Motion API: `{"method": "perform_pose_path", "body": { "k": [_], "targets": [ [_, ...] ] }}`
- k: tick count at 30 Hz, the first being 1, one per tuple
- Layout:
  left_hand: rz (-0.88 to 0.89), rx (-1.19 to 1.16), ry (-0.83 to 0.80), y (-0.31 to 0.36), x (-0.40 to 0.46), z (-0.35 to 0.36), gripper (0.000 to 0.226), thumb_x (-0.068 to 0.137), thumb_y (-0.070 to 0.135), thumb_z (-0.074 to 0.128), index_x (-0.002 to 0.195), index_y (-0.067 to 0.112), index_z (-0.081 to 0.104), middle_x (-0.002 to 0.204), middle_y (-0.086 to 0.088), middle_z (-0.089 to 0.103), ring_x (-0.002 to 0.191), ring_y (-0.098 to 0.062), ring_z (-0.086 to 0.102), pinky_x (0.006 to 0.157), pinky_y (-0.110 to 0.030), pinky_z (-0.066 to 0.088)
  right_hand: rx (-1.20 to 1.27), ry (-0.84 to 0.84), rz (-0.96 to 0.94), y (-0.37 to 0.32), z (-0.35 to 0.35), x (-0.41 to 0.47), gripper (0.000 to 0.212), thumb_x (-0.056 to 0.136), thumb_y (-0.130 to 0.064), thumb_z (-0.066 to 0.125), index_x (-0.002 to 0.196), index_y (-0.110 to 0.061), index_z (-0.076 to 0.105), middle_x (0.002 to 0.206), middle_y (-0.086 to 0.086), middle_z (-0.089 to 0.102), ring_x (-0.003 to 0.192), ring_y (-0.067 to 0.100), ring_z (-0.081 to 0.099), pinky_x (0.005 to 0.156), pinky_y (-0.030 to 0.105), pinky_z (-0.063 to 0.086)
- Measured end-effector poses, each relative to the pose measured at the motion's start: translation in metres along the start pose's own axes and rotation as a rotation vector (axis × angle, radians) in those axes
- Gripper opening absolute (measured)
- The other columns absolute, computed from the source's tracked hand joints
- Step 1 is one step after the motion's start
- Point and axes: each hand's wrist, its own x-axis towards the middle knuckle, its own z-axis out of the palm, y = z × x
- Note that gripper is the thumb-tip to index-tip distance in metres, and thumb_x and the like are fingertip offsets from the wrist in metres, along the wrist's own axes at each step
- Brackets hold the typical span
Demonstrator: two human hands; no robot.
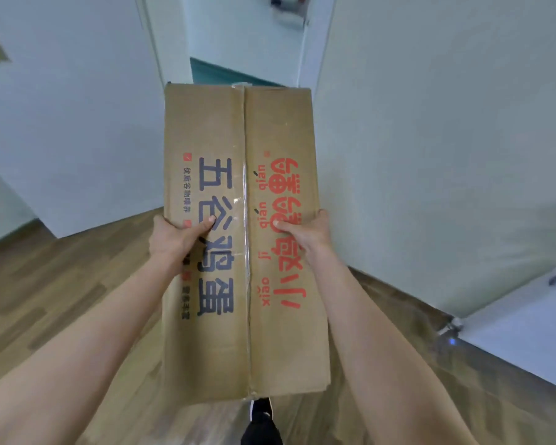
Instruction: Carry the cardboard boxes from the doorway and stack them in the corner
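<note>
Carrying the cardboard box (241,239) at arm's length, the person grips it with both hands at about the middle of its long sides: the left hand (174,240) clasps the left edge with the thumb pressed flat on the top panel, and the right hand (305,234) clasps the right edge in the same manner; the fingers beneath are hidden, so the extent of support under the box cannot be confirmed. The box is airborne above the wooden floor (61,284), its long axis pointing away from the person toward a narrow opening (238,49) between two pale walls (430,139). The principal risk is judged to be slippage: thumbs bearing on smooth cardboard and on the clear tape along the centre seam (246,220) offer little friction, and a shift of contents could tip the far end downward. A second risk is collision, since the far corners of the box sit close to the wall edges ahead. A third is tripping: the box hides most of the floor directly in front, and only the tip of one shoe (260,412) shows beneath its near edge. The white object (527,332) at lower right lies near the walking path.
</note>
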Motion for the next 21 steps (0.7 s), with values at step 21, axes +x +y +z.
{"method": "perform_pose_path", "body": {
  "k": [21],
  "targets": [
    [0.376, 0.206, -0.964, -0.011, -0.57, 0.208, 0.086, 0.057, 0.048, 0.094, 0.117, 0.018, 0.04, 0.111, -0.004, 0.061, 0.096, -0.026, 0.063, 0.086, -0.049, 0.056, 0.159, 0.946, 0.136, 0.206, -0.509, -0.468, 0.096, 0.031, -0.069, 0.089, 0.11, -0.032, 0.047, 0.107, -0.012, 0.067, 0.101, 0.014, 0.069, 0.093, 0.049, 0.058]
  ]
}}
